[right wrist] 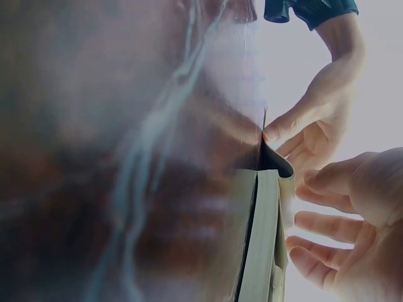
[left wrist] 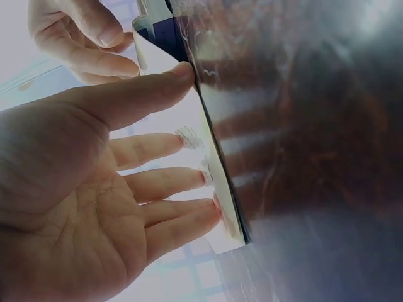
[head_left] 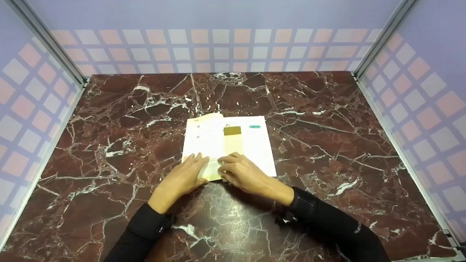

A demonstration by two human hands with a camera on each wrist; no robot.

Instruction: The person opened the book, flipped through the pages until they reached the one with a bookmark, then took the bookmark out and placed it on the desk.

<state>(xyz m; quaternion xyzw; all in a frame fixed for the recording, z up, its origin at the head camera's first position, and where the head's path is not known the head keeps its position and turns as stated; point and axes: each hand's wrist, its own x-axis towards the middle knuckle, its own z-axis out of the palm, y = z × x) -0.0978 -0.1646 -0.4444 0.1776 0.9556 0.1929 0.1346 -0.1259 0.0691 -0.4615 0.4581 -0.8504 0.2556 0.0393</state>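
Observation:
An open book [head_left: 258, 153] lies on the table, its pages washed out by glare, with a yellow and brown block printed near the middle. My left hand [head_left: 184, 174] rests on the lower left page with fingers straight. In the left wrist view its thumb [left wrist: 170, 78] lies at the page's lower edge. Over the gutter is my right hand [head_left: 244, 173], its loosely bent fingertips at the page. From the right wrist view, the book's thick page block [right wrist: 267, 220] shows edge-on, with the left page arching up beside the gutter; nothing is pinched by the right fingers [right wrist: 327, 223].
The table [head_left: 109, 189] has a dark red marble pattern with white veins. Pale purple panels with pink and white squares [head_left: 220, 51] stand at the back and both sides. Black sleeves [head_left: 327, 218] cover both forearms.

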